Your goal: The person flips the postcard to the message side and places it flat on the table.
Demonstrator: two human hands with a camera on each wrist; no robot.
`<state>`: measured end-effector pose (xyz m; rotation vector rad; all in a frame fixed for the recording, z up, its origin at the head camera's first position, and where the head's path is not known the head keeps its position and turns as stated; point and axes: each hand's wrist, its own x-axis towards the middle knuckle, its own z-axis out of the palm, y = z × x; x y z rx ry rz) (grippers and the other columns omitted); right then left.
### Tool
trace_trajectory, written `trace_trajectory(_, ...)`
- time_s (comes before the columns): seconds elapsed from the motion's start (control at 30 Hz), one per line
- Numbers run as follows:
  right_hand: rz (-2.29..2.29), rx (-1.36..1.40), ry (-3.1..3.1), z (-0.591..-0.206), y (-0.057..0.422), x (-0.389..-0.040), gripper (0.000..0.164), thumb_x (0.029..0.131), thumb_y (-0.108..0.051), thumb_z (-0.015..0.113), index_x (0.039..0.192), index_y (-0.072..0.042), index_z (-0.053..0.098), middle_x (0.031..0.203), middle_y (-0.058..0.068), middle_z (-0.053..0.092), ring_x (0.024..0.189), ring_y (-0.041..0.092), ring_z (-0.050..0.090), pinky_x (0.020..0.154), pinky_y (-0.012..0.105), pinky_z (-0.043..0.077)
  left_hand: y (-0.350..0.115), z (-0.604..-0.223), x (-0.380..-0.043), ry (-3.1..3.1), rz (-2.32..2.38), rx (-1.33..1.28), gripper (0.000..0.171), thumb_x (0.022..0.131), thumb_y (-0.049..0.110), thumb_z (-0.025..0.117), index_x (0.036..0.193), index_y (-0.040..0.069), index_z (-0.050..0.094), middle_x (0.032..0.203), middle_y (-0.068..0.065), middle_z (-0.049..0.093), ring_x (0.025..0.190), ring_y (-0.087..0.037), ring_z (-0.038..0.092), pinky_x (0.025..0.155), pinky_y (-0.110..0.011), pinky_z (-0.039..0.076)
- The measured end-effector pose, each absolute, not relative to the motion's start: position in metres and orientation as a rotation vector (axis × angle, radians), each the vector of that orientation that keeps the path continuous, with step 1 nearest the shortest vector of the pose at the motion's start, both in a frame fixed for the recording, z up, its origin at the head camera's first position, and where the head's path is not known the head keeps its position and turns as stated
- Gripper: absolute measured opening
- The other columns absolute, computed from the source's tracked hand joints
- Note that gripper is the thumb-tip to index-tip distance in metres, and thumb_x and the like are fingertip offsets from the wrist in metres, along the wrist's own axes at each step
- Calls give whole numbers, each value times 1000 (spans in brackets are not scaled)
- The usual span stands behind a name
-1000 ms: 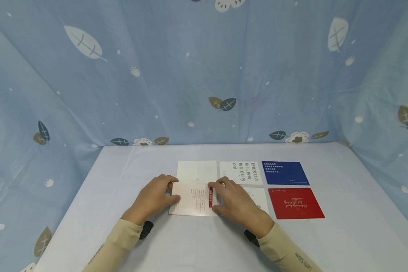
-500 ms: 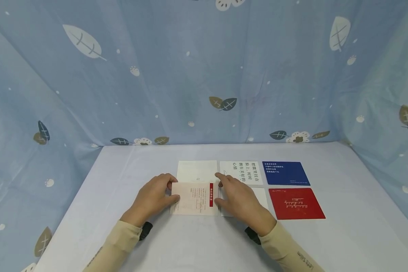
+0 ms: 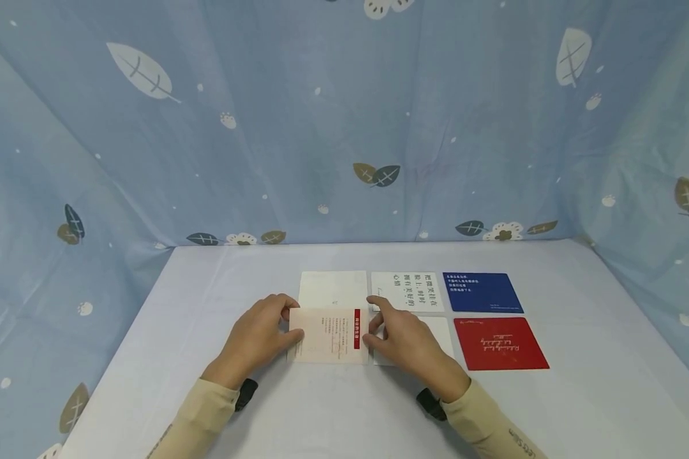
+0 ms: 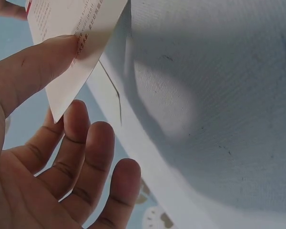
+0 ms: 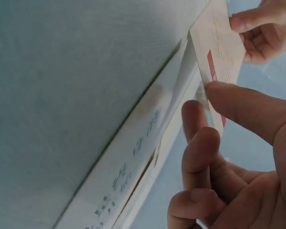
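Observation:
A cream card (image 3: pixel 321 335) with a red strip and small print is held raised off the table between both hands. My left hand (image 3: pixel 259 338) pinches its left edge, the thumb lying on the printed face and fingers behind in the left wrist view. At the opposite edge is my right hand (image 3: pixel 404 338), its thumb (image 5: pixel 243 107) against the card beside the red strip and fingers curled close behind. Above the held card lies a blank white card (image 3: pixel 333 288), partly covered by it in the head view. Another white card (image 3: pixel 441 335) is half hidden under the right hand.
A white card with dark lettering (image 3: pixel 407 292) and a blue card (image 3: pixel 482 293) line up along the back row. In front of the blue one is a red card (image 3: pixel 501 344). White cloth covers the table (image 3: pixel 333 414), and a blue patterned curtain (image 3: pixel 298 127) hangs behind.
The right hand has shifted right from over the card's face to its right edge, uncovering the red strip, and its index finger has lifted. The left hand stays at the left edge.

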<state>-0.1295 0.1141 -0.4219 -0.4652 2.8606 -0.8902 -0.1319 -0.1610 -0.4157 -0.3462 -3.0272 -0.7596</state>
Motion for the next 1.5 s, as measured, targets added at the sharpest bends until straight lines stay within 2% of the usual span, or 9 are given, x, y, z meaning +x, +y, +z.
trace_trajectory(0.23,-889,-475,2886,-423,116,-127,52,85,-19,82,132,-12,61,86,-14,68,66,4,54,58,24,46,-160,-416,-127,-2997,-776,-331,48,80,22,85,122,11,64,94,4,57,81,-14,50,71,-34,44)
trace_trajectory(0.53,-928,-493,2916,-419,118,-123,51,84,-17,84,130,-13,62,85,-15,67,64,5,52,55,24,45,-159,-415,-121,-2992,-794,-263,58,83,25,83,134,9,59,93,6,59,80,-13,53,68,-34,45)
trace_trajectory(0.67,-938,-481,2930,-417,118,-121,51,84,-17,84,129,-14,62,84,-15,67,64,5,52,54,24,45,-159,-413,-118,-3002,-766,-231,47,86,28,80,126,8,65,88,8,61,81,-14,55,71,-36,47)
trace_trajectory(0.77,-952,-475,2935,-417,118,-120,50,84,-16,84,128,-15,62,84,-14,68,64,6,52,53,24,44,-160,-412,-116,-3002,-746,-235,29,88,29,77,108,9,70,82,9,60,78,-15,54,69,-35,46)
trace_trajectory(0.9,-953,-467,2937,-417,119,-118,46,84,-16,84,126,-13,65,85,-13,68,67,6,53,55,24,45,-161,-413,-113,-2995,-748,-243,20,89,29,76,93,12,69,77,10,59,72,-13,52,63,-33,44)
trace_trajectory(1.2,-919,-502,2962,-419,121,-116,20,87,-20,82,103,-14,73,81,-13,66,65,6,52,54,23,45,-159,-416,-110,-3007,-777,-227,23,91,33,74,96,12,71,76,7,61,65,-10,50,60,-32,44)
trace_trajectory(1.33,-933,-497,2948,-419,121,-115,16,88,-22,80,101,-14,72,81,-13,66,65,6,52,54,24,45,-159,-416,-109,-2993,-800,-232,20,91,32,73,92,13,69,72,7,57,63,-11,49,59,-32,43)
trace_trajectory(1.5,-982,-480,2869,-417,120,-112,18,91,-22,76,104,-12,70,78,-12,67,61,7,53,50,25,45,-160,-417,-106,-2982,-827,-222,19,92,33,73,95,14,70,74,8,63,66,-8,54,62,-34,47)
